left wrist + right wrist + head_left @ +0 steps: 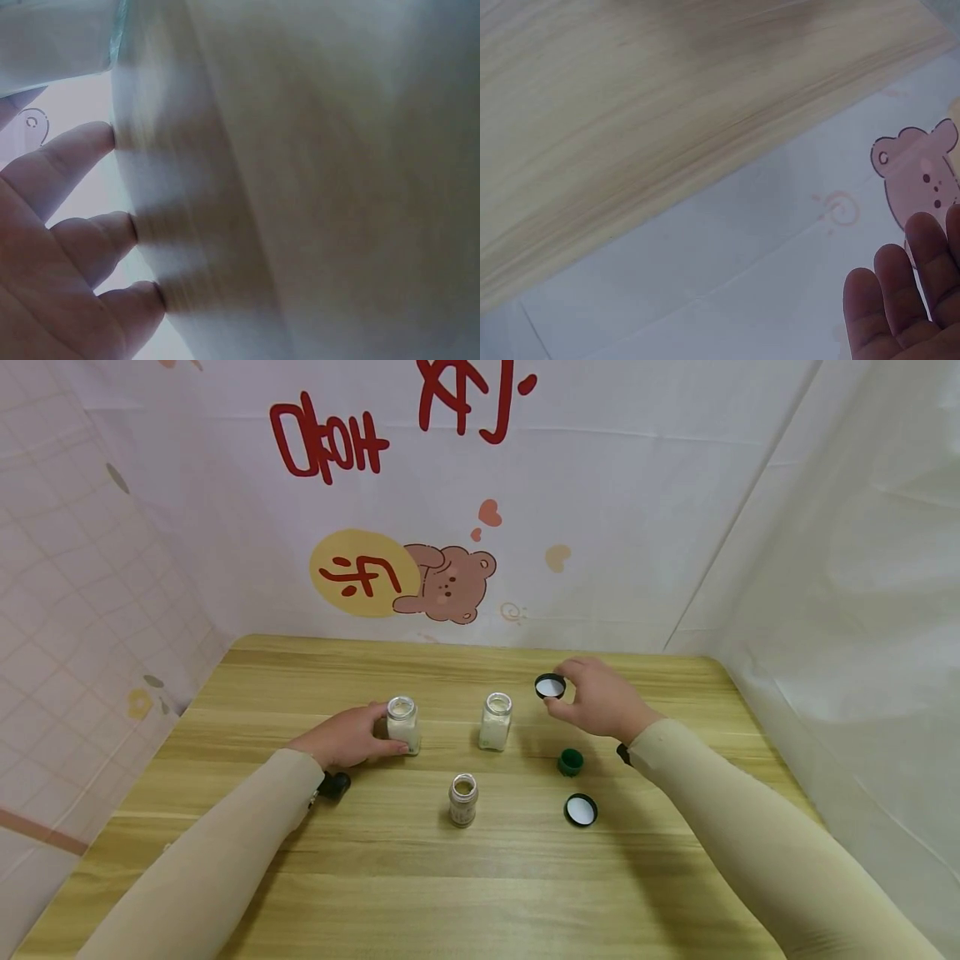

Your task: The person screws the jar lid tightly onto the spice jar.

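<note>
My left hand grips a square glass jar of white contents between thumb and fingers; its mouth is uncapped. In the left wrist view, part of that jar shows at the top left, with several fingertips on the wood below it. Up at the right, my right hand pinches a black lid by its rim, white inner face showing. A second uncapped glass jar stands between the two hands. The right wrist view shows fingers but not the lid.
A small open jar stands nearer the front. Right of it lie a green cap and another black lid, its white lining up. The wooden table ends at a printed white curtain behind, with curtains on both sides.
</note>
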{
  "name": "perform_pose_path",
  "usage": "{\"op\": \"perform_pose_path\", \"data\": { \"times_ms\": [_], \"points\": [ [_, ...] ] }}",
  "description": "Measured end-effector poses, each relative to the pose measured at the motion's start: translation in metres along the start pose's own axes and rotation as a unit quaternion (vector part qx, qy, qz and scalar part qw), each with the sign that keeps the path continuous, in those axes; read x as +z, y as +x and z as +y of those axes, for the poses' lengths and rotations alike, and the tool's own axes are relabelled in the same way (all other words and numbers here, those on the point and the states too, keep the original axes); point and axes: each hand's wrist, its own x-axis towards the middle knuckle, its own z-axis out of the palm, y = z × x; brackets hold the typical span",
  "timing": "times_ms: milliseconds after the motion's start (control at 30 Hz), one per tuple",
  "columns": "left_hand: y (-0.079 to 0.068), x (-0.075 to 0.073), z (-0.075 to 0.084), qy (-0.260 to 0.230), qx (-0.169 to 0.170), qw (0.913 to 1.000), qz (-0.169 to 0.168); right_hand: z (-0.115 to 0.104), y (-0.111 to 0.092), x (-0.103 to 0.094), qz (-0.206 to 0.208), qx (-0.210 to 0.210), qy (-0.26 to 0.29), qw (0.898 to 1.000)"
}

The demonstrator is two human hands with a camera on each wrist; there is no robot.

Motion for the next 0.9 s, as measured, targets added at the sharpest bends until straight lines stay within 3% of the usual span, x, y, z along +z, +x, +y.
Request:
{"op": "perform_pose_path", "data": {
  "times_ms": [900],
  "points": [
    [0.002, 0.001, -0.002, -0.002, 0.001, 1.0000, -0.002, -0.054, 0.026, 0.000, 0.019, -0.092, -0.021, 0.995]
  ]
}}
